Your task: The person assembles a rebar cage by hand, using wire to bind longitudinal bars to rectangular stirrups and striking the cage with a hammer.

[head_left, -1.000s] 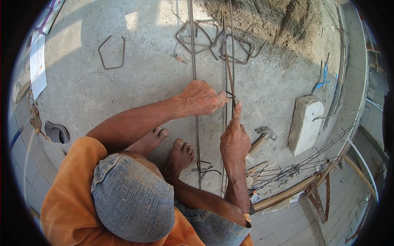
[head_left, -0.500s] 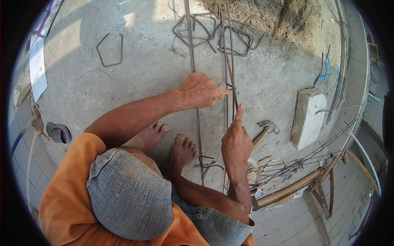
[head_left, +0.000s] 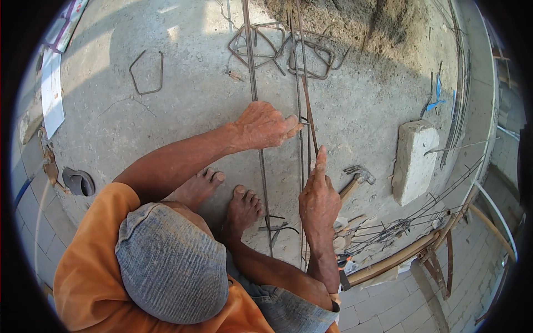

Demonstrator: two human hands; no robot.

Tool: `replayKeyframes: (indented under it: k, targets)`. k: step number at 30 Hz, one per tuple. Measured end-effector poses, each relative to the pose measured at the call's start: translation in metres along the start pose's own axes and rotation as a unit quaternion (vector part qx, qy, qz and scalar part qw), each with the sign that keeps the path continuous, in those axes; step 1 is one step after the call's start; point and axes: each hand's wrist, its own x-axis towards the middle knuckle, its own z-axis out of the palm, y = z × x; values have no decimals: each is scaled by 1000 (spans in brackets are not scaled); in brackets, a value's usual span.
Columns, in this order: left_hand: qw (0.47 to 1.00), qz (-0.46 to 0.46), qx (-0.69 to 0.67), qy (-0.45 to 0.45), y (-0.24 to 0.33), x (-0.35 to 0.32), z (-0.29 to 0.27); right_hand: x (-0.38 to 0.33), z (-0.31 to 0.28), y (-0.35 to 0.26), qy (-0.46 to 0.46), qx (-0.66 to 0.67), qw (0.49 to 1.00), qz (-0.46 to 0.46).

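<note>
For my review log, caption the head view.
Left hand and right hand at long metal rods, hammer lying on concrete.

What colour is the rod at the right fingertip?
The rod is reddish brown, seen in the head view.

Bent steel hoops are lying scattered across a rough concrete floor, where long steel rods are stretching lengthwise, a pale block and a hammer are resting at right, and a sandy heap is sitting beyond.
</note>
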Motion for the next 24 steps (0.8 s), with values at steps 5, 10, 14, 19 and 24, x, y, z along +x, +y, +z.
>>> replayKeyframes:
  k: [5,10,14,19,24]
  targets:
    - [1000,3,-16,15,4,6,1,24,-5,-6,9,-29,999,-17]
    - [1000,-4,-25,17,4,5,3,48,1,-13,-5,-25,1000,-13]
    - [999,-8,-36,14,4,5,2,51,7,-17,1,-21,1000,-13]
    - [999,-14,-48,-8,5,4,1,30,12,-12,11,-14,1000,0]
    - [999,-21,-40,-2,-1,1,-1,29,26,-21,32,-1,999,20]
